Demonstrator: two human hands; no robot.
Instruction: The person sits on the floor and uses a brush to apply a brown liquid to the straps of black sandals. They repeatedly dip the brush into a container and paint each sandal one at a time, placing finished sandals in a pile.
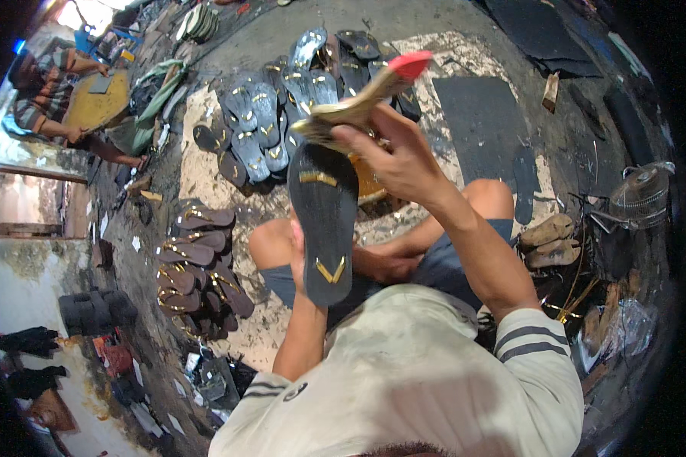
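Note:
My left hand (298,255) grips a black sandal sole (324,221) by its left edge, partly hidden behind it. The sole stands tilted up toward me, with a gold strip across its upper part and a gold V-shaped piece lower down. Above it, my right hand (392,156) is closed round a long, curved tan tool (362,107) with a red end (410,65). Its kind is unclear. The tool's near end is close to the top of the sole; I cannot tell if they touch. Behind my right hand, a yellowish thing (367,180) shows in part.
Several shiny black sandals with gold trim (251,114) lie ahead on pale sheeting. Brown sandals (194,259) are piled at left. A dark flat sheet (484,126) lies ahead right, near a fan (642,194). Another person (49,91) sits at far left, holding a yellow board.

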